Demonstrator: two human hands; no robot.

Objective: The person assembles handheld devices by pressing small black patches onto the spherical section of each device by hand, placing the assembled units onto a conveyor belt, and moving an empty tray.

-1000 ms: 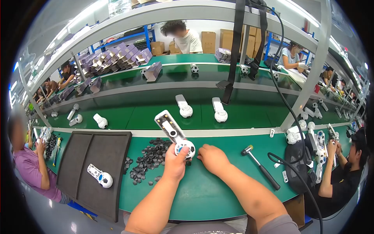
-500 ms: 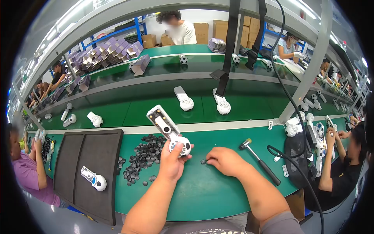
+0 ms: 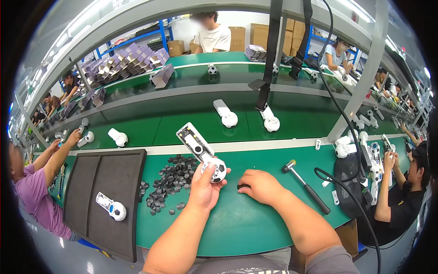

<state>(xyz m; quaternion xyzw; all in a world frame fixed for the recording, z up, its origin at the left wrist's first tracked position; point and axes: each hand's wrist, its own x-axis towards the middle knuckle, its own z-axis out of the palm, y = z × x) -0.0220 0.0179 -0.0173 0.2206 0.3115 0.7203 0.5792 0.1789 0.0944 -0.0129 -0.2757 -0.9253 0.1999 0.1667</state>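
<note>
Well, my left hand (image 3: 204, 189) grips the white football-patterned device (image 3: 205, 157), just short of twelve o'clock, its opened handle (image 3: 195, 140) tilting toward eleven. My right hand (image 3: 261, 187) has its fingers closed on a small black piece (image 3: 244, 186). Loose black pieces (image 3: 172, 177) lie at nine o'clock from the device hand; a hammer (image 3: 311, 193) rests at three from the other.

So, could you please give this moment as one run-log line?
left hand: holding white device | right hand: holding small black piece | black pieces: piled on green bench | hammer: lying unheld
</note>
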